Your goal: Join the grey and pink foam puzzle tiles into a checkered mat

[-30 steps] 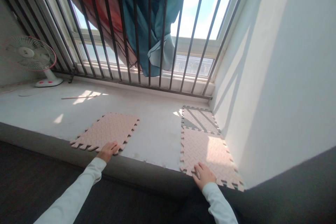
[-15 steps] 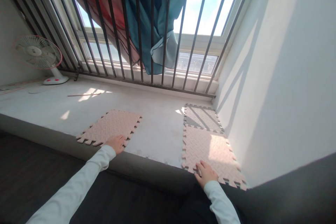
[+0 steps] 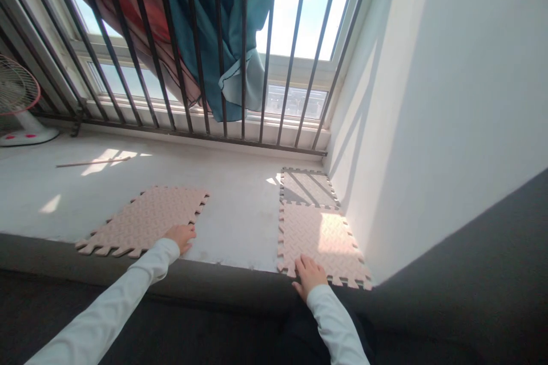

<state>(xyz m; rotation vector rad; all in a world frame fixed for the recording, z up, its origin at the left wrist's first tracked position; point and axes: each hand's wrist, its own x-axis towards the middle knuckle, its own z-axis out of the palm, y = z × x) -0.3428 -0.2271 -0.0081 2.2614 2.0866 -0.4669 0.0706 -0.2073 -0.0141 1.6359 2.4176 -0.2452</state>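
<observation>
A pink foam mat tile (image 3: 148, 217) with toothed edges lies flat at the left of the pale ledge. My left hand (image 3: 180, 238) rests at its near right corner, fingers stretched towards the right and covering that corner. At the ledge's right end, a second pink foam tile (image 3: 303, 234) lies in front of a third, shaded foam tile (image 3: 306, 188); their toothed edges meet. My right hand (image 3: 310, 277) lies over the second tile's front edge, fingers spread on its surface. The thumb points down past the edge. A bare strip of ledge separates the left tile from the right pair.
Dark metal railings (image 3: 244, 51) run along the back, before a window with red and teal curtains (image 3: 235, 68). The white wall (image 3: 428, 125) bounds the right side. A fan (image 3: 19, 91) and a thin stick (image 3: 92, 163) are on the ledge at left. Its front edge drops off.
The view has swung right, so everything sits further left in it. Against the left tile, my left hand has shifted slightly right, to its corner. My right hand stays at the second tile's front edge.
</observation>
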